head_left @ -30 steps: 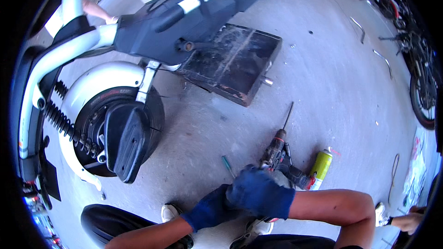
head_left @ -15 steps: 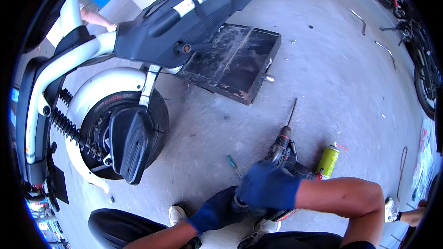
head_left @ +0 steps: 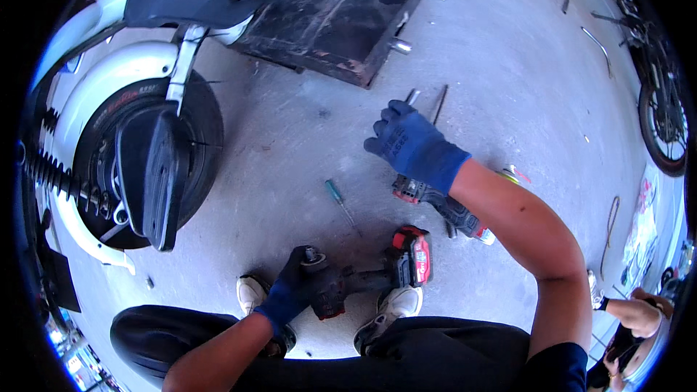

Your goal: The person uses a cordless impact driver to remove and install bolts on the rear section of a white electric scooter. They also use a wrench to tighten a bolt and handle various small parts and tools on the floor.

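1. The power tool [head_left: 330, 295] is low between the person's two shoes [head_left: 400, 302], its handle pointing toward the right. Its body is dark, scuffed and stubby, with a dull reddish patch at the back end and a round, bright metal nose at the front.
2. At the end of its handle is a blocky battery pack [head_left: 412, 260], black and grey plastic with a glossy red casing and a pale label.
3. The left hand [head_left: 289, 287], in a dark blue knit glove, is wrapped around the tool's front end, close to the metal nose.
4. The right hand [head_left: 410, 138], in a matching glove with a smooth coated back, is reached forward with fingers bent. A short, shiny metal piece [head_left: 413, 96] shows just past the knuckles; I cannot tell whether the fingers grip it.
5. Partly hidden under that arm is a drill [head_left: 454, 210] with ribbed dark plastic; a long, thin brown bit [head_left: 441, 105] shows beyond the glove.
6. Nearer the middle, a slim screwdriver [head_left: 334, 191] with a teal handle lies on the smooth grey floor [head_left: 290, 167].
7. Farther off sit a scratched black metal box [head_left: 327, 22] and a scooter's rubber tyre [head_left: 207, 127] under a glossy white curved fender [head_left: 80, 112].
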The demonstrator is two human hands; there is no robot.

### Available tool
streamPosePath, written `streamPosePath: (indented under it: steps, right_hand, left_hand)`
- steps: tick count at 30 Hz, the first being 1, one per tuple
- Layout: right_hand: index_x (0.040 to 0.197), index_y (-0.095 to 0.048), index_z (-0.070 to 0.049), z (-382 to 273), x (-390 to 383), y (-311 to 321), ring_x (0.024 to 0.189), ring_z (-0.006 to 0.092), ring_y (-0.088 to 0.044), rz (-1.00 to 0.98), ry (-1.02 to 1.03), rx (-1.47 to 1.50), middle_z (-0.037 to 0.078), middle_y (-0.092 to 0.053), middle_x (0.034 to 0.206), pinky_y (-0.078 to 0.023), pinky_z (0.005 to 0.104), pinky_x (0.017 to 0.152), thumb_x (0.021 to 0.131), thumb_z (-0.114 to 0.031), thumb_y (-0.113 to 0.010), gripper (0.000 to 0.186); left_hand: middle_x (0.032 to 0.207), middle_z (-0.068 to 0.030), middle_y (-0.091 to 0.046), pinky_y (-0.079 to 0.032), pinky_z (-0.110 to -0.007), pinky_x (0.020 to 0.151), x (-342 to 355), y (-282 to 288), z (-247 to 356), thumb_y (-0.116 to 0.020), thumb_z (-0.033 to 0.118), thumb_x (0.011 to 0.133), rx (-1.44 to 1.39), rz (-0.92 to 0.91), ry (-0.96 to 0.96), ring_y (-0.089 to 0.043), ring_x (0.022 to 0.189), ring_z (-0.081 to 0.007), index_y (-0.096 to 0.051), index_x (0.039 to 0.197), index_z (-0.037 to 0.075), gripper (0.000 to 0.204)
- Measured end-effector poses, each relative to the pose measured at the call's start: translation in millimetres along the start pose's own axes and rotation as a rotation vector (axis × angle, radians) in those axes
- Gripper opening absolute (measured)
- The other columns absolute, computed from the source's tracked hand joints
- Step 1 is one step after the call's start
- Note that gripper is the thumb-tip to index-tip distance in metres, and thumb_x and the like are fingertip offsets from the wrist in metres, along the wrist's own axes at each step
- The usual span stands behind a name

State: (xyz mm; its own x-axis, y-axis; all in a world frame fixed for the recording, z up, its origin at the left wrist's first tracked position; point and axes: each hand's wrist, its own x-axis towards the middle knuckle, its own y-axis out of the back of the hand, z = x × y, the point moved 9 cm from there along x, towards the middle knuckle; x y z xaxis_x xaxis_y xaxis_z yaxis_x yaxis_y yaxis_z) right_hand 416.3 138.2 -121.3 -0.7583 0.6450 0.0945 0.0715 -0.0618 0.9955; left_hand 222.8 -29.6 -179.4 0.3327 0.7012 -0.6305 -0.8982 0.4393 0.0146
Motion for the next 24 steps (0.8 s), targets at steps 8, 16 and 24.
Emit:
streamPosePath:
  steps: [8,16,24]
  right_hand:
    - [0.135,-0.031,-0.001,-123.3,-75.4,-61.6,0.117,0.0272,-0.047,-0.463,0.188,1.376,0.018,-0.048,0.126,-0.038,0.037,0.099,0.084,-0.015,-0.055,0.058]
    - [0.137,-0.028,0.001,-101.0,-65.4,-14.7,0.124,0.0262,-0.04,-0.323,-0.257,1.345,0.018,-0.036,0.138,-0.023,0.0356,0.108,0.081,-0.021,-0.064,0.07]
    - [0.12,-0.05,-0.01,-119.9,-150.4,-97.9,0.094,0.0234,-0.061,-0.846,-1.103,1.62,0.01,-0.061,0.111,-0.048,0.0372,0.083,0.081,-0.019,-0.063,0.042]
  left_hand:
    - [0.08,-0.0114,-0.061,-0.048,-0.03,0.073,17.5,-4.0,62.0,-0.069,0.038,0.08,0.243,-0.015,0.03,-0.061,0.08,-0.0172,-0.051,0.102,0.002,0.045]
    - [0.107,-0.013,-0.059,-0.04,-0.046,0.094,81.6,21.4,96.6,-0.053,0.028,0.083,1.132,0.259,-0.818,-0.054,0.102,-0.0276,-0.059,0.106,0.007,0.032]
    - [0.092,-0.0138,-0.064,-0.044,-0.051,0.077,116.9,-0.8,9.7,-0.047,0.017,0.082,1.381,-0.25,-0.261,-0.061,0.084,-0.0307,-0.053,0.114,0.011,0.033]
